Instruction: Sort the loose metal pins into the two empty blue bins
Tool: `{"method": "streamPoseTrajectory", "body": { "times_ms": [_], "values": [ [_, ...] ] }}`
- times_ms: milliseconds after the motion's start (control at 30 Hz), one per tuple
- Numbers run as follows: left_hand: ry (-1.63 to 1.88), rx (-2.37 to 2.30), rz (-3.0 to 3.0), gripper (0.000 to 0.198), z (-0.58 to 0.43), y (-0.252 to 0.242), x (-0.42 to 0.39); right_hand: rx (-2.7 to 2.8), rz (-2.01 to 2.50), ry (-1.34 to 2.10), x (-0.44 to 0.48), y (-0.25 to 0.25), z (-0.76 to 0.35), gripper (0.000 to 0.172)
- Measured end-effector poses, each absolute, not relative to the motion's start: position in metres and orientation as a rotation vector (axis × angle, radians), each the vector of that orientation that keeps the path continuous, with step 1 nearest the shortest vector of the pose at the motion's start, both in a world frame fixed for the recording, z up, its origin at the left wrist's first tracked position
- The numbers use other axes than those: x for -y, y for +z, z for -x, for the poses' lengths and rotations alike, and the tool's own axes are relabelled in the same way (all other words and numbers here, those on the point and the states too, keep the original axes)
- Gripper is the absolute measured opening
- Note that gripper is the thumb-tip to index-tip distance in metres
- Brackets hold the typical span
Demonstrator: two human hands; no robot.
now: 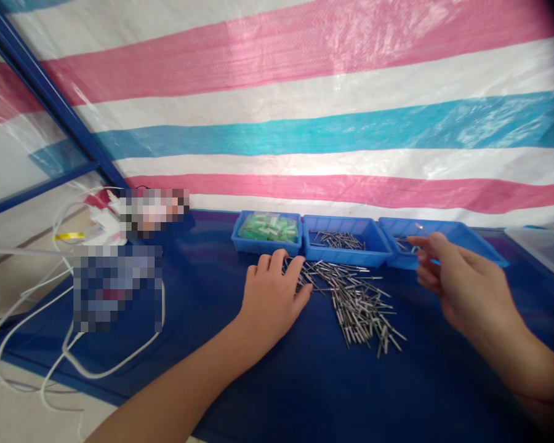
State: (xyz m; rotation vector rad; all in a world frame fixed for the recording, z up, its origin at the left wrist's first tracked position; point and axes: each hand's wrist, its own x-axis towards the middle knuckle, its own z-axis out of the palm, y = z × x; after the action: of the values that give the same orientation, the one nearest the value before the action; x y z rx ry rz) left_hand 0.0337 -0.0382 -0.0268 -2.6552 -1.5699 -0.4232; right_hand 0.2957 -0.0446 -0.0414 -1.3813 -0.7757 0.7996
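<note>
My left hand (271, 295) lies with its fingers apart over the left end of a pile of blind rivets (357, 301), touching some of them. The rivets are thin silvery pins, loosely heaped on the blue table. My right hand (461, 277) is raised at the front of the right blue bin (477, 246), its fingers curled in a pinch. A small blurred shiny bit shows just above its fingertips, and I cannot make out what the fingers hold. A few rivets lie in that bin. The middle blue bin (314, 251) contains more rivets.
At the left of the row stands a blue bin (265, 247) with green-and-white packets (270, 227). A clear plastic lid or tray (542, 249) lies far right. White cables (115, 371) loop over the table's left side near pixelated items. Striped sheeting (305, 135) hangs behind.
</note>
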Motion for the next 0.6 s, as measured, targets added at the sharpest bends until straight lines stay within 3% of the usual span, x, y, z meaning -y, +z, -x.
{"method": "streamPoseTrajectory", "body": {
  "times_ms": [100, 233, 400, 600],
  "values": [
    [-0.173, 1.720, 2.555, 0.050, -0.026, -0.018, 0.042, 0.826, 1.452, 0.767, 0.046, -0.035, -0.301, 0.032],
    [0.093, 1.867, 2.570, 0.068, -0.012, -0.008, 0.040, 1.560, 1.687, 0.727, 0.056, -0.029, -0.304, 0.038],
    [0.175, 1.836, 2.709, 0.051, -0.003, -0.006, 0.030, 2.196, 1.674, 0.558, 0.068, -0.041, -0.304, 0.049],
    [0.045, 1.738, 2.807, 0.033, -0.011, -0.018, 0.028, 2.322, 1.579, 0.434, 0.070, -0.052, -0.289, 0.041]
  ]
}}
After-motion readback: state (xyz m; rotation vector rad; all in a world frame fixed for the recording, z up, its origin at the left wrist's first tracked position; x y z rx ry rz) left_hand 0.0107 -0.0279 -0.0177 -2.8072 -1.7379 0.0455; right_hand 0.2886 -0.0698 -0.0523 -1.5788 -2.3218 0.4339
